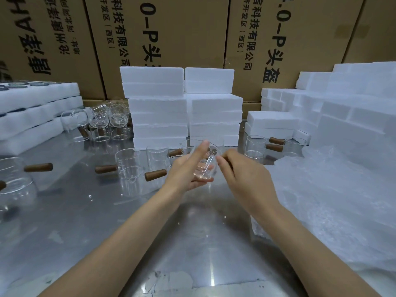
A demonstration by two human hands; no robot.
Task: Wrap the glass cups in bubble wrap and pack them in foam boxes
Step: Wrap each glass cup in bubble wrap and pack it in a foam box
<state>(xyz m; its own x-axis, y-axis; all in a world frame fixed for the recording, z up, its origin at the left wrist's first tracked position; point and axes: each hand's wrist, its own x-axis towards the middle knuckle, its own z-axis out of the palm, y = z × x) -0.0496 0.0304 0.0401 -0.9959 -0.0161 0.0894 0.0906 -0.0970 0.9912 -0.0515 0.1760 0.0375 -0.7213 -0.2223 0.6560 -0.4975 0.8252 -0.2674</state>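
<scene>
The left hand is cradling a glass cup above the table, fingers curled round it, while the right hand is pinching its handle. Wrapping seems not yet begun; next it likely needs carrying to the bubble wrap on the right. Foam boxes are standing stacked behind, before cardboard cartons.

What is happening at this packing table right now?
A person holds one small glass cup above the steel table, the left hand cradling it while the right hand pinches its handle end. It is not yet wrapped. The bubble wrap lies to the right, more cups with wooden handles stand on the left, and foam boxes are stacked behind.
</scene>
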